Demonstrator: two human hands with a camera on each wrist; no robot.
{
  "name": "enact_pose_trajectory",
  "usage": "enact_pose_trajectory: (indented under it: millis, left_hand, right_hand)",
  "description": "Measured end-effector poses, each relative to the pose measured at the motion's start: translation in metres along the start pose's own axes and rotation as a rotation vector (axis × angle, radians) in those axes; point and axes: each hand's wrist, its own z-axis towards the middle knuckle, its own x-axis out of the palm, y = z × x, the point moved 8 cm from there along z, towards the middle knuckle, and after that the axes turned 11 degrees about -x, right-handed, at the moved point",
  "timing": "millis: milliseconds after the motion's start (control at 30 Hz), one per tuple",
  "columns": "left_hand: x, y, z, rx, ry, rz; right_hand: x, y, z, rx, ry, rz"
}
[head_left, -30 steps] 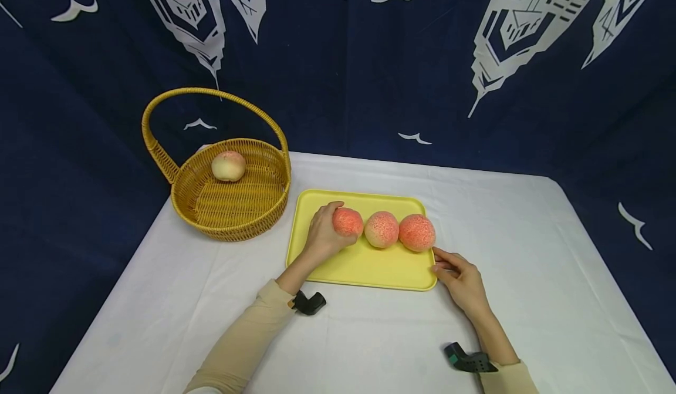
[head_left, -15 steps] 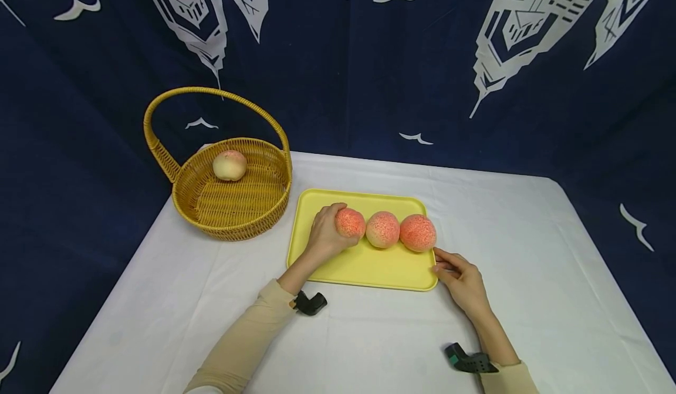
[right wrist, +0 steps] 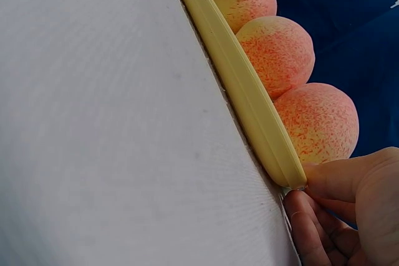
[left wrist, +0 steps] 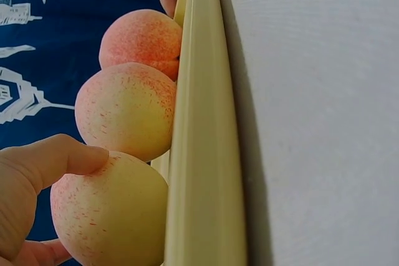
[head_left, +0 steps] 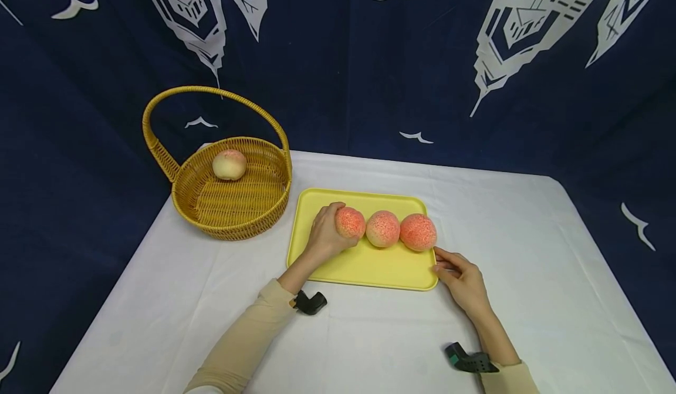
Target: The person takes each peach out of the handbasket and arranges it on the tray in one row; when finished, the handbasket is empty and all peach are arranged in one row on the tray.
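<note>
My left hand [head_left: 323, 236] curls round the leftmost peach [head_left: 350, 222] of three in a row on the yellow tray [head_left: 369, 265], while my right hand [head_left: 460, 279] pinches the tray's near right corner on the white counter [head_left: 528, 253].

— What sort of place is this?
— A staged recording set: a table under a plain white cloth [head_left: 528, 276], closed in behind by a dark blue curtain printed with white skyscrapers and birds [head_left: 369, 59].
— Anything homely?
— Only props laid out.
</note>
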Motion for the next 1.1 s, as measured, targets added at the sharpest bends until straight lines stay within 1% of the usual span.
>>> enact_pose_trajectory:
  millis: [267,500,633,733,800,833,900,1000,1100]
  left_hand:
    - [0.001,-0.002,-0.001,0.018,0.007,-0.001]
    - [0.001,-0.002,0.000,0.010,0.012,0.002]
    - [-0.004,-0.003,-0.002,-0.004,0.006,0.012]
    - [-0.012,-0.004,-0.005,-0.001,-0.006,0.013]
    - [-0.023,-0.008,-0.009,0.029,-0.022,0.010]
    - [-0.029,-0.010,-0.011,0.054,-0.031,0.004]
    - [-0.046,-0.016,-0.016,0.111,-0.054,-0.014]
    - [-0.080,-0.023,-0.024,0.195,-0.103,-0.048]
    - [-0.120,-0.028,-0.031,0.235,-0.174,-0.071]
  right_hand:
    - [-0.001,-0.001,0.000,-0.005,-0.001,0.004]
    - [-0.002,0.000,-0.001,-0.010,-0.005,0.001]
    - [-0.002,-0.001,-0.001,-0.001,-0.007,0.002]
    - [-0.001,-0.001,-0.001,0.004,-0.004,0.003]
    - [-0.001,-0.001,0.000,0.007,-0.002,0.005]
    - [-0.001,-0.001,0.000,0.007,-0.002,0.006]
    - [-0.001,-0.001,0.000,0.011,-0.001,0.009]
    - [-0.001,-0.001,0.000,0.014,0.001,0.012]
    - [-0.001,0.000,0.000,0.014,0.004,0.016]
